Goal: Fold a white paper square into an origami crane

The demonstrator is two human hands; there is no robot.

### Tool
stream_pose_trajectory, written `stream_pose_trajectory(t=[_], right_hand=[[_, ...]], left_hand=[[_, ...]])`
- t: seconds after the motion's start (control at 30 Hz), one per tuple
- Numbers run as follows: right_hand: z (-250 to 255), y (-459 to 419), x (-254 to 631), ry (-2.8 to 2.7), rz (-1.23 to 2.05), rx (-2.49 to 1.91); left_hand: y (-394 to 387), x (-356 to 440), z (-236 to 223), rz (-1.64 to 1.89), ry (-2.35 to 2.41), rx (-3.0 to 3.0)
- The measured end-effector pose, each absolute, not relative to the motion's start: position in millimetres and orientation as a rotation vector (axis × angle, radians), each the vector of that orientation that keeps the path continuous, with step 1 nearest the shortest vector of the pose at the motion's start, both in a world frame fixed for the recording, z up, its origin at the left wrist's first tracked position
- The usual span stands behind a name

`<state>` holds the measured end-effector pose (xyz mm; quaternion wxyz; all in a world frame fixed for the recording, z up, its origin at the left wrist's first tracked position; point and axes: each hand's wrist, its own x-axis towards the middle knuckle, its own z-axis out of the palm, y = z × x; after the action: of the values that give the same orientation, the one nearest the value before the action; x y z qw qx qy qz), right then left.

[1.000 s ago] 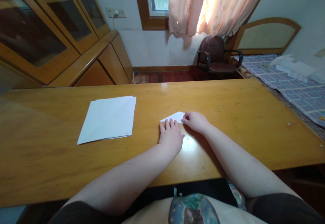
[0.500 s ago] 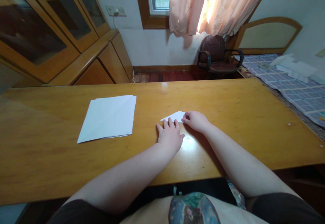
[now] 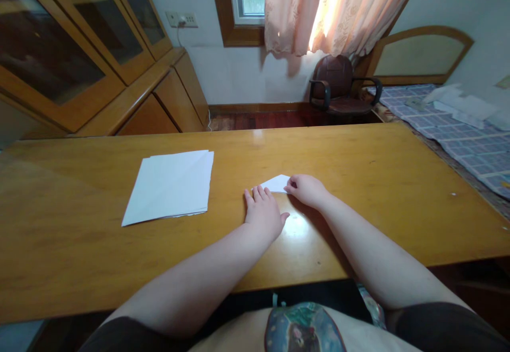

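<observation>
Right between both hands (image 3: 284, 202), the small folded paper (image 3: 277, 184).

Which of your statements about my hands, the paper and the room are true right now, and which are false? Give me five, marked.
1. The right hand grips the right end of the folded paper. True.
2. The left hand is closed into a fist. False: its fingers are extended, with fingertips at the left end of the folded paper.
3. The stack of sheets lies left of both hands. True.
4. The folded paper is larger than the stack of sheets. False: it is much smaller.
5. The chair stands beyond the far edge of the table. True.
</observation>
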<state>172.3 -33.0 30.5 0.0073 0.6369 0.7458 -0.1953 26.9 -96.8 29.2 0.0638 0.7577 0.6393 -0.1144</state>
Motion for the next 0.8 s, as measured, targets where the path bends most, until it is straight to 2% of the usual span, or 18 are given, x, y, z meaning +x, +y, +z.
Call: stream_pose_trajectory(t=[0.8], right_hand=[[30.4, -33.2, 173.2, 2.331, -0.622, 1.995]], left_hand=[[-96.5, 25.1, 31.4, -0.415, 1.946, 2.252]])
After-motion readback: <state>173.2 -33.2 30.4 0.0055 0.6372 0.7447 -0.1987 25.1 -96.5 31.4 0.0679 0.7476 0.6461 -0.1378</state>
